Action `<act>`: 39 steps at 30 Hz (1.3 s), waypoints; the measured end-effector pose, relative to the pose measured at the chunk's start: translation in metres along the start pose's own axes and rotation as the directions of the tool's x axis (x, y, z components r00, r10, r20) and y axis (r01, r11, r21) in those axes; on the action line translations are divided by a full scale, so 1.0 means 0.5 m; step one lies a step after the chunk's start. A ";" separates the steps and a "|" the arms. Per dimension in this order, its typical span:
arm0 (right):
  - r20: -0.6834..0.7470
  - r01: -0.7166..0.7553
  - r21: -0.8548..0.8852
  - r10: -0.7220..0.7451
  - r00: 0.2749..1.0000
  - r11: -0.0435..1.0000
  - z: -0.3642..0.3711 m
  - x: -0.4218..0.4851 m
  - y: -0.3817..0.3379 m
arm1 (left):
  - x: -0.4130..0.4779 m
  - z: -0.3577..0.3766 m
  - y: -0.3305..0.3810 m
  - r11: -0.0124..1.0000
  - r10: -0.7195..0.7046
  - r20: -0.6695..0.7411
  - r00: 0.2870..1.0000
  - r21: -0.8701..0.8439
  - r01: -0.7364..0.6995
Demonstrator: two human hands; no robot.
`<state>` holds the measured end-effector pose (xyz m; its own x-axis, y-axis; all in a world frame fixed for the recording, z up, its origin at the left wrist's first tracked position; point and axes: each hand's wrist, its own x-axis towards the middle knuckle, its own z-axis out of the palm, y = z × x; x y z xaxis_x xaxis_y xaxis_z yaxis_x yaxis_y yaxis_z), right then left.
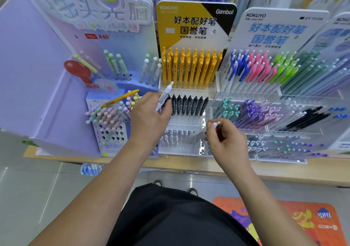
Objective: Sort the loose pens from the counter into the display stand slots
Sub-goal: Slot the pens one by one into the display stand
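black pens (189, 105) in stand tier (189, 121), left grip (149, 116) holding white pen (165, 96), right grip (227, 139) pinching pale pen (216, 123)

Your left hand (149, 116) grips a white pen (164, 96) before the black pens (189, 105); your right hand (225, 141) pinches a blurred clear pen (200, 132).

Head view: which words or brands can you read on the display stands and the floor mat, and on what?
"KOKUYO": yellow header card, top left.
"Gambol": its black corner.
"好本配好笔 国誉笔": same card, centre.
"KOKUYO": white header card.
"好本配好笔 国誉笔": same card, in blue.
"KACO": orange floor mat.
Too blurred: purple stand lettering, small print, label of the white pen in the left hand.
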<state>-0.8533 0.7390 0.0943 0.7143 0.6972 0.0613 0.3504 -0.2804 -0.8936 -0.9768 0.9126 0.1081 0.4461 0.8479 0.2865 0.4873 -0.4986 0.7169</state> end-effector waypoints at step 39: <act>0.276 0.011 -0.345 0.090 0.957 0.938 0.176 0.008 0.110 | -0.126 -0.002 -0.053 0.746 -0.441 0.370 0.818 -0.355 0.563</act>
<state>-0.8847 0.7845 0.0061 0.5483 0.8237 -0.1446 0.5458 -0.4834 -0.6844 -1.0186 0.8724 0.0714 0.4275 0.8465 -0.3172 0.3480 0.1697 0.9220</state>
